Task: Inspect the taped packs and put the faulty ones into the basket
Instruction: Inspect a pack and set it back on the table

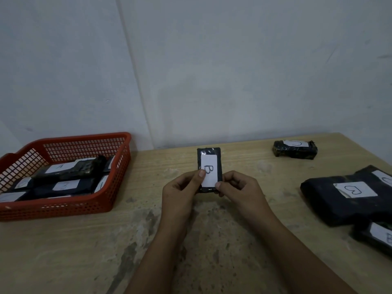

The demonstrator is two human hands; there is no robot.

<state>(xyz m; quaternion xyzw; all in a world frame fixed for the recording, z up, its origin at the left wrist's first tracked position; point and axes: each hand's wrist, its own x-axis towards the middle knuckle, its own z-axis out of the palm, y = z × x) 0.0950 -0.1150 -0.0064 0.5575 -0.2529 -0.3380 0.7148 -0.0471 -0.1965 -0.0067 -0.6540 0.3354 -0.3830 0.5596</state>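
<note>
I see a pale wooden table (212,240), matt, rough and blotched with dark stains. On its left end sits a red plastic basket (89,205) with a perforated grid wall. The pack (209,169) over the table's middle is wrapped in glossy, crinkled black tape, with a smooth white paper label (210,166).

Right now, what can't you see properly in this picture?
Head view, the only one:
- Held pack: its back and lower end are hidden by the left hand and right hand, so any fault there can't be judged.
- Basket: lower packs are buried under others; labels too blurred to read.
- Right-edge pack: cut off by the frame.
- Far pack: label too small to read surely.
</note>
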